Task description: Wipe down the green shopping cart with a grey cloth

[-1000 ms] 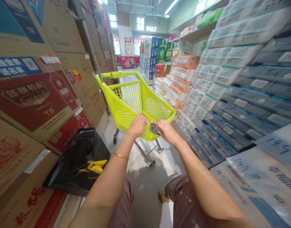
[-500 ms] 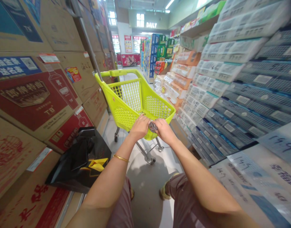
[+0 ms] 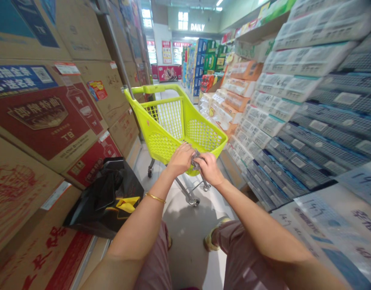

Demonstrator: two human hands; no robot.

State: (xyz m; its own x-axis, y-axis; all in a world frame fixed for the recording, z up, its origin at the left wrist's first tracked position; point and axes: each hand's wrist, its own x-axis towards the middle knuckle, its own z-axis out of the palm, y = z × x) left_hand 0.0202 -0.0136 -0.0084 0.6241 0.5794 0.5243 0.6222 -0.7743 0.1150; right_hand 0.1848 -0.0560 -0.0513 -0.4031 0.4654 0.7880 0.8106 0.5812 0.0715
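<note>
A small crumpled grey thing (image 3: 195,158), perhaps a cloth, is pinched between my two hands at the near edge of a lime-green shopping cart (image 3: 163,139). My left hand (image 3: 182,158) is closed on its left side, with a gold bracelet on that wrist. My right hand (image 3: 209,167) grips the right side, thumb and fingers bent around it. The cart stands on its wheels just beyond my hands, and its basket shows no goods inside. Whether my fingers also touch the cart's rim I cannot tell.
Stacked cartons (image 3: 46,117) wall the left side, with a black bag (image 3: 107,201) on a low ledge before them. White packs (image 3: 273,98) and dark blue packs (image 3: 330,125) line the right. Pale floor tiles (image 3: 190,237) lie between my feet.
My right hand has drawn slightly right and back from the left, so more of the grey thing shows. The whole view has shifted a little; the cart looks unmoved.
</note>
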